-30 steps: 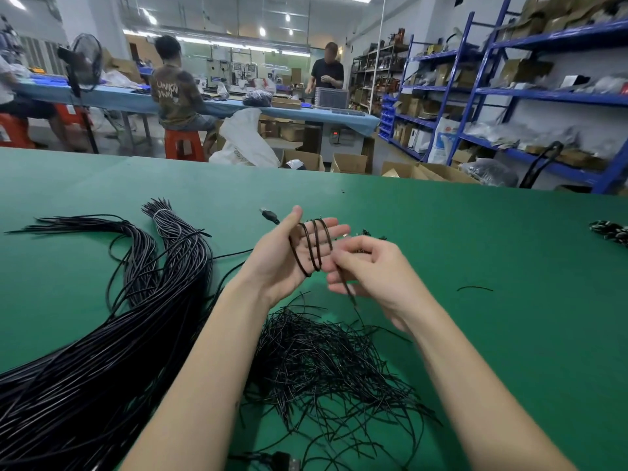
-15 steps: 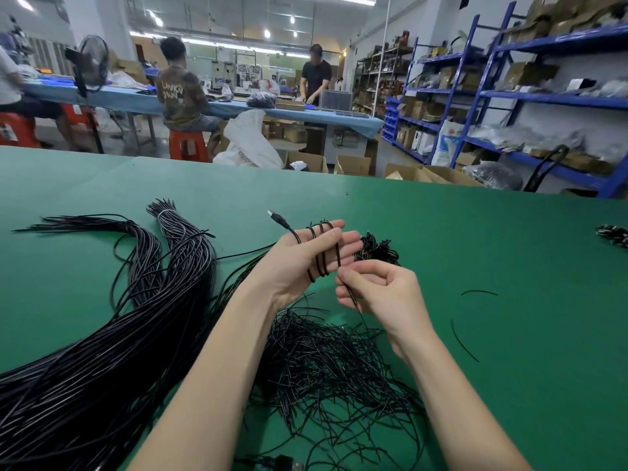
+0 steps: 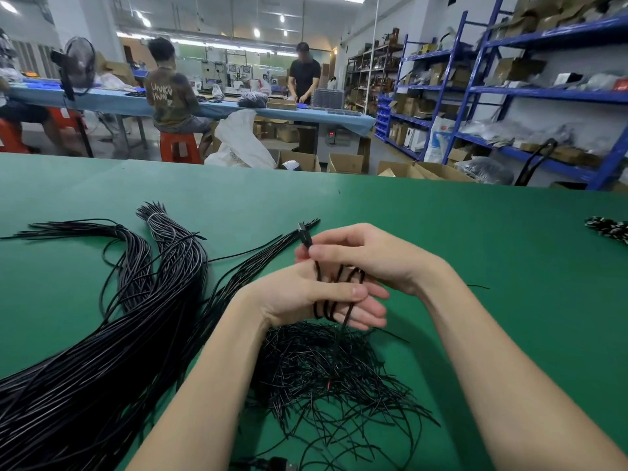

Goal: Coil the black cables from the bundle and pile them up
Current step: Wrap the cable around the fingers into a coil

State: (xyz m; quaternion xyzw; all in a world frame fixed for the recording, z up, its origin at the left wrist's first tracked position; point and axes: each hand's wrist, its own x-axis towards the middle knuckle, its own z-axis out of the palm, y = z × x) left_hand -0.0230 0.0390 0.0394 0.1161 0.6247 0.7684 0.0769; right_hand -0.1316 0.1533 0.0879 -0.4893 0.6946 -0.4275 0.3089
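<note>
One cable in hand: a single black cable (image 3: 334, 290) is wound in several loops round the fingers of the left hand (image 3: 306, 297), above the near middle of the tabletop (image 3: 475, 239).
Left hand: fingers held out fairly straight and together as the former, thumb pressed down across the loops to hold them.
Right hand: the right hand (image 3: 370, 254) pinches the cable's plug end (image 3: 304, 236) between thumb and fingers, just above the loops.
Tail: a short strand hangs from the loops down toward the tabletop, so this coil looks nearly wound but not yet closed off.
Bundle: the bundle (image 3: 112, 334) of uncoiled cables lies left of the hands, thick and long, with a band round one far end; it looks barely drawn down.
Loose strands: a tangle (image 3: 329, 379) of thin black strands lies under and in front of the hands; I cannot tell whether these are ties or offcuts.
Pile: a small dark heap (image 3: 608, 227) lies at the far right edge, too small to say whether it is finished coils.
Judgement: early in the task, with most of the cables left to coil and pile.
</note>
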